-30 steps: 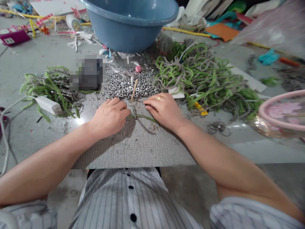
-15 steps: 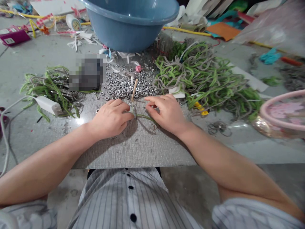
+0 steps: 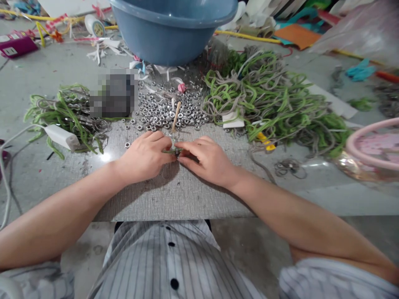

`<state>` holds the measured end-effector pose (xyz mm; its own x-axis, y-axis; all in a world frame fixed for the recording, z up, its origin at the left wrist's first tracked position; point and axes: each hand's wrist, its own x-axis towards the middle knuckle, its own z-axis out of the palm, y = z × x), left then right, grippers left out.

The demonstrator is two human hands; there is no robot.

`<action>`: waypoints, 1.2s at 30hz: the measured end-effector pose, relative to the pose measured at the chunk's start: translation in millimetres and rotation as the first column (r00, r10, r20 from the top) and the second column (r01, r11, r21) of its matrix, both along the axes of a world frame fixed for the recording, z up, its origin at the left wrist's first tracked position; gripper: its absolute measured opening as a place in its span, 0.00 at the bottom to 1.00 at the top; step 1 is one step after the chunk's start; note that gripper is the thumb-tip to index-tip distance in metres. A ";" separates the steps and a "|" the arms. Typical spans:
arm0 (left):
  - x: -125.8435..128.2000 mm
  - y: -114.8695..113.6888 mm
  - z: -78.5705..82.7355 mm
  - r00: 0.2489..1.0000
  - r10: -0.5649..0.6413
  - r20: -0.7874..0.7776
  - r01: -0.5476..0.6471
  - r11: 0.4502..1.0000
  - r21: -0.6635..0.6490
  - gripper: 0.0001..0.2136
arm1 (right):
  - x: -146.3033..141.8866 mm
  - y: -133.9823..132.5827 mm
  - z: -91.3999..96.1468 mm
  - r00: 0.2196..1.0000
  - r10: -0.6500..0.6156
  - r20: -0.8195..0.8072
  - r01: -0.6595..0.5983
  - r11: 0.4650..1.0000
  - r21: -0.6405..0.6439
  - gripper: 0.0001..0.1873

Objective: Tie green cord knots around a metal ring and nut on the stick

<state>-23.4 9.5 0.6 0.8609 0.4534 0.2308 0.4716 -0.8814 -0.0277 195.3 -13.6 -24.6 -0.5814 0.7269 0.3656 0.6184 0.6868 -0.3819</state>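
Observation:
My left hand (image 3: 149, 153) is closed in a pinch on a green cord (image 3: 170, 152) just above the table. My right hand (image 3: 208, 160) meets it from the right, thumb and forefinger closed on a small metal ring (image 3: 177, 153) at the cord, mostly covered by the fingertips. A grey cord (image 3: 263, 164) runs out beyond my right wrist; whether it joins the green one is hidden. Just past my fingertips lie many loose metal rings (image 3: 160, 114), with a thin wooden stick (image 3: 176, 116) leaning up among them.
A blue basin (image 3: 174, 37) stands behind the rings. Green and grey cords are heaped to the right (image 3: 274, 99), and a bundle of finished-looking cords (image 3: 62, 112) lies left beside a white plug-like block (image 3: 63, 138). At far right is a pink-rimmed container (image 3: 358, 143).
My right hand has moved left and down until its fingertips meet my left hand's at the cord. The cord ends that lay between the hands are now covered. My left hand stays nearly still.

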 end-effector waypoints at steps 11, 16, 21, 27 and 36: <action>2.2 -1.5 0.7 1.000 0.013 -0.006 -0.014 1.000 -0.017 0.14 | 2.7 0.9 4.2 0.995 0.050 0.086 -0.049 0.999 -0.017 0.22; 1.7 -1.6 0.2 1.000 -0.001 0.000 0.001 1.000 -0.005 0.16 | 2.4 1.0 1.5 0.996 0.047 0.078 -0.047 0.999 0.006 0.22; 1.2 -1.2 -0.2 1.000 -0.005 -0.007 0.005 1.000 0.008 0.15 | 2.2 1.0 -0.7 0.996 0.044 0.083 -0.044 0.999 0.004 0.23; 1.3 -1.0 0.4 1.000 -0.004 0.003 0.004 1.000 -0.002 0.14 | 3.6 0.4 9.0 0.999 0.026 0.035 -0.026 1.000 0.001 0.19; -1.8 4.7 -3.8 0.974 0.100 0.203 -0.116 0.991 0.065 0.15 | 43.5 18.4 49.2 0.927 -0.217 0.305 0.306 0.908 -0.286 0.09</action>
<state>-25.1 14.2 -3.2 0.7411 0.5157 0.4299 0.5667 -0.8238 0.0113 238.8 4.8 24.6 -0.3951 0.9171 -0.0531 0.8661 0.3526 -0.3543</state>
